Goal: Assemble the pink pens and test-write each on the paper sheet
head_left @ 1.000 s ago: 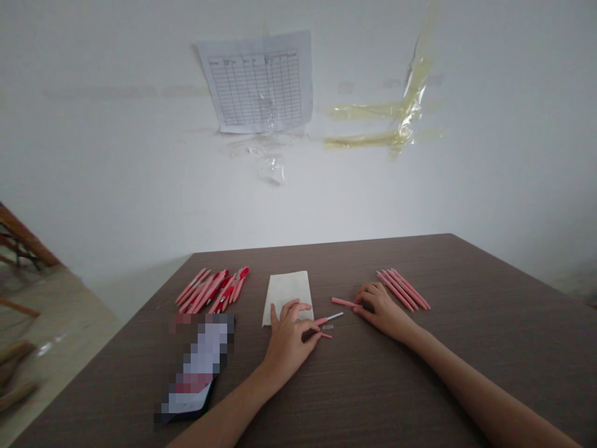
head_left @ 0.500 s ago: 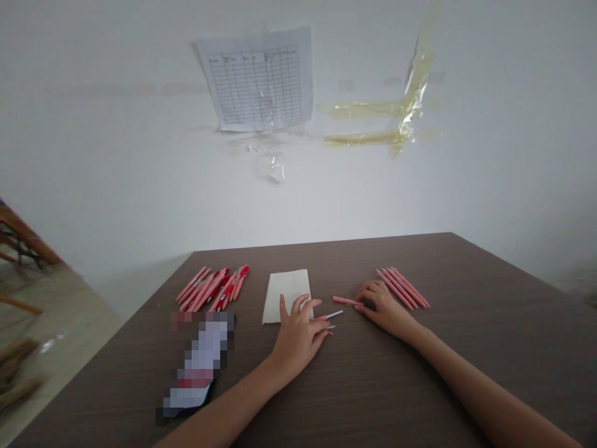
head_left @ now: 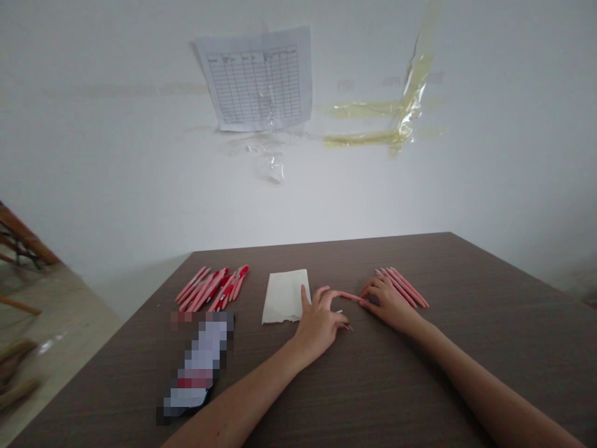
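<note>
A slim pink pen barrel point(head_left: 351, 297) spans the gap between my two hands, low over the table. My left hand point(head_left: 318, 322) has its fingertips at the barrel's left end, one finger raised apart from the others. Small pen parts point(head_left: 339, 312) show beside and under its thumb, mostly hidden. My right hand point(head_left: 388, 305) rests on the table with thumb and fingers closed on the barrel's right end. Just beyond it lies a row of pink pen barrels point(head_left: 409, 287), side by side. A cream sheet of paper point(head_left: 285, 297) lies partly behind my left hand.
On the left of the brown table point(head_left: 410, 386) is a pile of pink and red pens point(head_left: 212, 289). A blurred-out, phone-like object point(head_left: 198, 367) lies in front of it. A printed sheet point(head_left: 261, 81) and yellowish tape point(head_left: 364, 140) are stuck to the wall behind.
My left hand has moved right, off the paper and up to the pink barrel's left end. My right hand has shifted only slightly, still on the barrel.
</note>
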{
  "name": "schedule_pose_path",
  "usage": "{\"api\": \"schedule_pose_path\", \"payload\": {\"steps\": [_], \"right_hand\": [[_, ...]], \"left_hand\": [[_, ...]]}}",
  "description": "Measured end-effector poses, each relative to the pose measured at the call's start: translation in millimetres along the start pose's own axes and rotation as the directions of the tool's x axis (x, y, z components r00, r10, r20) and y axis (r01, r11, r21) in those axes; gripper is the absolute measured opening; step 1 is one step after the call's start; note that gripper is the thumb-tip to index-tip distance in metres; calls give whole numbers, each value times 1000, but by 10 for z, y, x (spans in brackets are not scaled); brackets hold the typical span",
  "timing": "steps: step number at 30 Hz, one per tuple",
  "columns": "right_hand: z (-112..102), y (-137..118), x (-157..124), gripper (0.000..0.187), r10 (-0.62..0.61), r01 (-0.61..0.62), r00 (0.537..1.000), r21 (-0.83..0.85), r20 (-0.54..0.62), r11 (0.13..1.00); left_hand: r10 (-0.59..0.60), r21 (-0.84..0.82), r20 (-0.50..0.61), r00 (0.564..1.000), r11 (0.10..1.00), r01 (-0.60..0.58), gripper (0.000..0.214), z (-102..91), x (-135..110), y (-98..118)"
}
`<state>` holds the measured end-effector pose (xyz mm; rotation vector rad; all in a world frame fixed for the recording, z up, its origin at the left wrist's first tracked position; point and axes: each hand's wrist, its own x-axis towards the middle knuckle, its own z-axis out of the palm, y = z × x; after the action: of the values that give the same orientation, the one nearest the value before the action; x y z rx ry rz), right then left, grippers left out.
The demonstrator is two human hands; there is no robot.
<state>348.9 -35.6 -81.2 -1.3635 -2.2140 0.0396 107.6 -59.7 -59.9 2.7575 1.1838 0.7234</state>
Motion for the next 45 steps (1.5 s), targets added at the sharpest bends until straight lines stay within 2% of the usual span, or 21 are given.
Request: {"api": "schedule_pose_path", "payload": {"steps": [3,11,17,21,24,27,32,36,42,45], "right_hand": [[-2,33,-7,15,-1,0,1000,-46,-14,999],[10,156,-46,18,29,-36,998,-147,-50,988],[16,217,-47,21,46,-51,998,-170,-35,984],[17,212,-55,20,50,-55,998,-165,-33,985],[-3,194,-54,18,55,-58,998,-152,-28,987],[-33,166,-47,19,57,-59,998,-146,-20,987],[-45,129,-41,22,56,-57,998,-152,-13,987],[-35,102,-36,29,42,-44,999,-157,-15,987],[-75,-7,-24,24,22,-27,999,-151,-36,988],[-69,-63,-23,21,-26,22,999,-108,-37,994]], "left_hand": [[84,38,7,996,996,-84,15,60,108,21],[144,104,60,988,983,-150,14,139,376,-51],[69,132,58,996,988,-76,14,138,505,-97],[6,92,72,997,996,-13,17,148,544,-116],[-65,59,41,997,996,63,23,138,548,-122],[-135,49,21,991,990,134,24,98,528,-123],[-212,43,49,976,977,210,14,34,407,-122],[-267,44,84,960,963,264,16,7,272,-90],[-267,78,81,960,962,261,31,-86,64,-23],[-255,85,69,964,965,249,30,-131,-68,-33]]}}
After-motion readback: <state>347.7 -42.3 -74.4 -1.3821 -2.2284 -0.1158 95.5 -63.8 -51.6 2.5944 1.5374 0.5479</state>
